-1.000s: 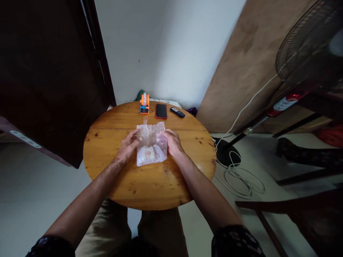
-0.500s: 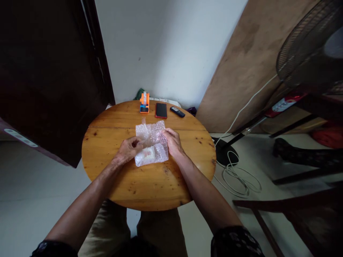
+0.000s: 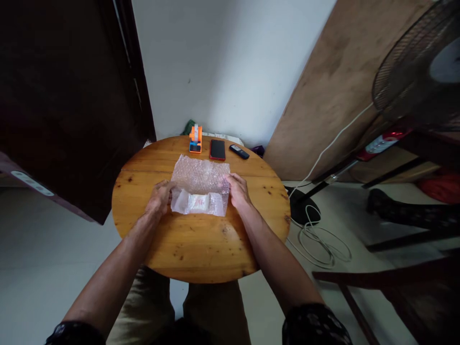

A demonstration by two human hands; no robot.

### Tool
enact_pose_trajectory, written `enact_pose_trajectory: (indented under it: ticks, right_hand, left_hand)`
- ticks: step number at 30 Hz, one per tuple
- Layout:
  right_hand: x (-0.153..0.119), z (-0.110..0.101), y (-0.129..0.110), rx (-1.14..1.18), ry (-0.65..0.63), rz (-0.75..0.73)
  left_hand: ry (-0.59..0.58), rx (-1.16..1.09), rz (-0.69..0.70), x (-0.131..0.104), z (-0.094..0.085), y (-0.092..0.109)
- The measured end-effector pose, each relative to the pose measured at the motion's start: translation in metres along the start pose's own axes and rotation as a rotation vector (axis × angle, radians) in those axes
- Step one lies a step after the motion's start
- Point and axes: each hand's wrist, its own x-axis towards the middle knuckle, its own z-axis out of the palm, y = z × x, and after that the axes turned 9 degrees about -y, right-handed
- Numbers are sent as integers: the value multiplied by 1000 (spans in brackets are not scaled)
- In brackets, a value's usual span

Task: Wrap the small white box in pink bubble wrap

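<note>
Tugging by the right hand (image 3: 238, 190), pinched on the bubble wrap (image 3: 199, 172), with closure of the left hand (image 3: 159, 196) unclear, could cause the white packet (image 3: 199, 203) at its near side to be slid toward the bench's (image 3: 208, 249) near edge.

The round wooden bench (image 3: 194, 254) bears a dark, red-edged phone (image 3: 217, 150); left of it, an orange tape dispenser (image 3: 196, 140); right, a black remote (image 3: 239, 152); nearer, bubble wrap (image 3: 201, 175).

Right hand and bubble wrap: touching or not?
Touching: the head view shows the right hand with its fingertips on the right edge of the bubble wrap.
</note>
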Motion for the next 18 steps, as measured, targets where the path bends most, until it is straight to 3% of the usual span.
enact_pose_trajectory:
  ticks: [7, 11, 14, 18]
  right_hand:
    - [6, -6, 9, -238, 14, -94]
    - [11, -9, 11, -388, 37, -125]
    - [9, -8, 8, -547, 51, -191]
    - [-6, -1, -6, -701, -7, -440]
  left_hand:
    - [196, 70, -30, 1, -3, 4]
    - [323, 215, 267, -1, -6, 8]
    - [202, 336, 384, -9, -4, 12]
    - [17, 431, 365, -21, 2, 17]
